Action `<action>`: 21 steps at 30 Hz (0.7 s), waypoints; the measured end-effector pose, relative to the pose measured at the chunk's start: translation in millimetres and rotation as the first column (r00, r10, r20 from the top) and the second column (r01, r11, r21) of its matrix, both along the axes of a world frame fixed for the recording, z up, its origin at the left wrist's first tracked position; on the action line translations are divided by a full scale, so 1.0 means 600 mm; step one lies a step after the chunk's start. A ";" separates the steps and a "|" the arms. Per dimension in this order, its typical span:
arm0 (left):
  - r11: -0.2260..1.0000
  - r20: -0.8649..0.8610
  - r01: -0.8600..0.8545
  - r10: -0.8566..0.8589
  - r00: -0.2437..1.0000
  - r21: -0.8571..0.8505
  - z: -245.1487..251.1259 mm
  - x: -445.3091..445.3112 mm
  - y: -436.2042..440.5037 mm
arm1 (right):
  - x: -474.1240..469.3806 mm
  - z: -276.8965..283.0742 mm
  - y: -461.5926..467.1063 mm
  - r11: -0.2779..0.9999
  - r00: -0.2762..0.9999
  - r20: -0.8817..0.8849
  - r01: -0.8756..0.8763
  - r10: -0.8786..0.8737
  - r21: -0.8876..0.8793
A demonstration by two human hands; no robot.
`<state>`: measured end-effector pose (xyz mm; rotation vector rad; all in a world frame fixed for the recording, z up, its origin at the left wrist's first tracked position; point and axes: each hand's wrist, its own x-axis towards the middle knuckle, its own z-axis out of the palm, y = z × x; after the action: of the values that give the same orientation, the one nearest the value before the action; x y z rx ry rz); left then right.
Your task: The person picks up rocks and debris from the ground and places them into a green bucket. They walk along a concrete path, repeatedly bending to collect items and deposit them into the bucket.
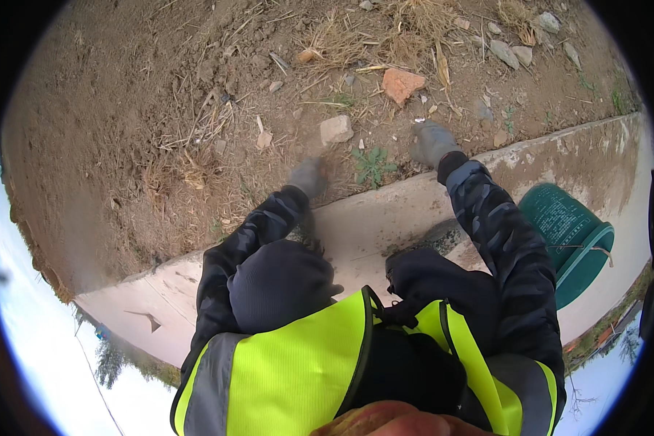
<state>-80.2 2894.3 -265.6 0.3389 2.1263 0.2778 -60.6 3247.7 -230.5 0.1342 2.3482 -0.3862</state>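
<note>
My left hand (pixel 308 177), in a grey glove, is low over the soil beside the concrete edge; it is blurred, and its fingers cannot be made out. To the right, my right hand (pixel 434 143), also gloved in grey, is at the ground just past the edge, with a small white scrap (pixel 419 120) at its fingertips; whether it grips anything is unclear. Between the hands grows a leafy green weed (pixel 374 165), with a pale stone block (pixel 336 129) above it. An orange-red brick piece (pixel 402 85) lies beyond my right hand.
A green plastic bucket (pixel 564 240) bearing writing lies tipped on the concrete strip (pixel 381 218) to the right of my right arm. Dry straw (pixel 332 46) and several grey stones (pixel 504 53) are scattered over the bare soil (pixel 114 136) ahead.
</note>
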 end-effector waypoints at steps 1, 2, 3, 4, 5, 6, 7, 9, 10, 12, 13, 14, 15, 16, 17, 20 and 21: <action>0.999 0.032 0.030 -0.031 0.999 0.019 -0.001 -0.012 -0.001 | -0.012 0.007 0.013 0.989 0.992 0.056 0.118 -0.114 -0.087; 0.998 0.057 -0.054 0.052 0.997 0.026 0.003 -0.022 -0.001 | -0.022 0.015 0.025 0.957 0.969 0.124 0.233 -0.214 -0.171; 0.990 0.085 -0.140 0.137 0.987 0.029 0.012 -0.033 0.000 | -0.027 0.024 0.035 0.893 0.930 0.253 0.338 -0.268 -0.296; 0.973 0.122 -0.222 0.214 0.969 0.056 0.027 -0.042 0.002 | -0.026 0.032 0.042 0.800 0.873 0.389 0.447 -0.294 -0.399; 0.936 0.182 -0.318 0.291 0.939 0.147 0.046 -0.048 0.007 | -0.023 0.038 0.041 0.682 0.797 0.532 0.559 -0.286 -0.472; 0.875 0.248 -0.410 0.351 0.903 0.256 0.067 -0.055 0.012 | -0.013 0.042 0.035 0.672 0.899 0.392 0.414 -0.196 -0.613; 0.822 0.313 -0.492 0.405 0.859 0.287 0.093 -0.058 0.017 | 0.004 0.047 0.022 0.640 0.967 0.232 0.247 -0.110 -0.727; 0.756 0.439 -0.534 0.361 0.823 0.380 0.144 -0.062 0.037 | 0.029 0.048 -0.016 0.492 0.999 -0.026 -0.002 -0.043 -0.871; 0.749 0.471 -0.526 0.323 0.821 0.404 0.167 -0.058 0.053 | 0.035 0.046 -0.045 0.390 0.993 -0.102 -0.069 -0.066 -0.918; 0.759 0.410 -0.435 0.242 0.880 0.485 0.209 -0.048 0.086 | 0.044 0.052 -0.083 0.269 0.979 -0.185 -0.154 -0.091 -0.951; 0.774 0.311 -0.342 0.197 0.930 0.533 0.226 -0.047 0.100 | 0.044 0.061 -0.089 0.256 0.976 -0.199 -0.172 -0.085 -0.951; 0.744 0.207 -0.232 0.127 0.970 0.627 0.243 -0.049 0.109 | 0.039 0.072 -0.094 0.231 0.989 -0.125 -0.105 -0.078 -0.967; 0.805 0.153 -0.159 0.086 0.984 0.572 0.256 -0.052 0.119 | 0.034 0.085 -0.096 0.168 0.991 0.120 0.129 -0.063 -0.977; 0.818 0.098 -0.078 0.026 0.995 0.570 0.266 -0.055 0.128 | 0.028 0.099 -0.098 0.103 0.898 0.439 0.438 -0.018 -0.893; 0.843 0.069 0.001 -0.045 0.997 0.538 0.275 -0.057 0.136 | 0.023 0.115 -0.098 0.117 0.699 0.715 0.709 0.009 -0.695; 0.746 0.034 0.057 -0.106 0.994 0.664 0.285 -0.055 0.159 | 0.026 0.167 -0.084 0.021 0.675 0.729 0.735 -0.115 -0.678; 0.708 0.032 0.072 -0.133 0.991 0.703 0.285 -0.052 0.166 | 0.034 0.185 -0.077 0.039 0.635 0.744 0.765 -0.206 -0.643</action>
<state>-111.5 2993.9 -94.7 0.8713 1.8318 1.0321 -40.2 3201.7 -119.6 0.4389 1.0618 -1.8987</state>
